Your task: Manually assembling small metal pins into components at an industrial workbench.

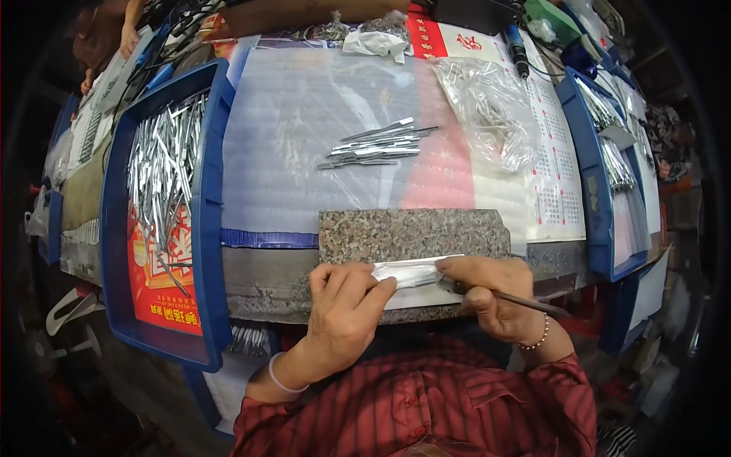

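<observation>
Both forearms come up from the lower edge in red striped sleeves. The left hand (346,293) curls palm-down, its grip closed with thumb and fingers pinching the left end of a thin silvery metal strip (411,270). The right hand (487,293) is closed around a dark slim tool (525,302) whose tip meets the strip's right end. The strip lies at the near edge of a speckled granite block (415,232) on the counter (266,274). Beyond it, a ribbed translucent sheet (304,137) carries a small pile of metal blades (377,145) and a clear plastic bag (491,110) of similar pieces. A blue tray (209,228) on the left holds many silver strips over a red printed sheet; another blue tray (586,183) stands right.
</observation>
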Available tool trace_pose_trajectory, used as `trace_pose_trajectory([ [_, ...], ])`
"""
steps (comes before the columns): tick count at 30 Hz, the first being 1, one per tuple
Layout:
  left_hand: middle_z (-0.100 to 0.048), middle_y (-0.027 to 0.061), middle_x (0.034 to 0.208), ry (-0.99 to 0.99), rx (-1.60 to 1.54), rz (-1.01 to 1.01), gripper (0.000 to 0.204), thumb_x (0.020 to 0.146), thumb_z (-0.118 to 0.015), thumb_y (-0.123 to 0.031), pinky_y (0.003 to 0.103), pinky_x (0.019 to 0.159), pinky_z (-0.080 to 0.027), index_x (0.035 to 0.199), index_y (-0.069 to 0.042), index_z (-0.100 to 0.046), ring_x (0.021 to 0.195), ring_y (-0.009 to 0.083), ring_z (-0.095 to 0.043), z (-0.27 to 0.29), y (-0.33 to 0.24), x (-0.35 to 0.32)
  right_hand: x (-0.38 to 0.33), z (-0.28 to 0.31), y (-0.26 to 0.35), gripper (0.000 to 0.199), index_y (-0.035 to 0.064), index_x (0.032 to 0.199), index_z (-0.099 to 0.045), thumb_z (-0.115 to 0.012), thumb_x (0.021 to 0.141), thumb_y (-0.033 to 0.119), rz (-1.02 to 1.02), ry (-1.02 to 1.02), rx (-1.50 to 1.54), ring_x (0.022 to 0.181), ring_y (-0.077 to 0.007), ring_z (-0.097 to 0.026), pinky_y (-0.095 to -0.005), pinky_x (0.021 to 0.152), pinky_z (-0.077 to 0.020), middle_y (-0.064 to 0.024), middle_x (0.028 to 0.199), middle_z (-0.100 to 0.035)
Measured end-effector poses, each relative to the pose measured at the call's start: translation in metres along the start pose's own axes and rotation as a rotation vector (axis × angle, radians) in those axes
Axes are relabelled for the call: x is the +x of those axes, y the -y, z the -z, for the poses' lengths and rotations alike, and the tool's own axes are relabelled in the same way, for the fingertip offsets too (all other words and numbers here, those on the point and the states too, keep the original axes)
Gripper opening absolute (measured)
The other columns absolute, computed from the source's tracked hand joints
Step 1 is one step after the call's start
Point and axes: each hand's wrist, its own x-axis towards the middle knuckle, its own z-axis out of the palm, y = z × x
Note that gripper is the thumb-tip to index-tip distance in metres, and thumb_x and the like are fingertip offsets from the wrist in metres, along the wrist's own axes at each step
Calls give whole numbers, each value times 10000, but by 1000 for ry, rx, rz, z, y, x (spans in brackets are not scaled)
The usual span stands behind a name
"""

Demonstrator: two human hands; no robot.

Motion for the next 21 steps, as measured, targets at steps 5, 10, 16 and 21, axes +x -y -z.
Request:
trace_pose_trajectory([
  [5,-559,52,816,1,26,17,266,710,-727,-20,392,800,-372,969,-58,-684,872,264,-607,4,3,-11,1,17,50,193,-42,930,-623,-619,888,146,143,-119,-80,580,-257,-665,-332,496,-520,-210,875,-698],
  [10,-565,66,880,11,-5,2,241,752,-645,-66,400,828,-363,993,-65,-656,942,247,-596,5,6,-4,26,-26,5,236,32,963,-607,-632,894,257,80,198,-117,720,-316,-679,-352,598,-551,-144,965,-686],
  [16,-565,53,867,-47,-28,46,225,737,-721,-50,393,846,-367,941,-80,-629,949,252,-599,9,16,-15,29,-24,22,288,-12,970,-617,-501,985,251,113,118,-148,747,-314,-703,-353,619,-572,-183,965,-692],
  [21,-568,56,883,-48,-39,32,241,739,-666,-43,399,862,-375,975,-70,-627,966,264,-603,14,10,-11,36,-47,26,271,35,880,-613,-692,843,292,194,102,-198,635,-250,-666,-323,487,-509,-114,902,-670],
])
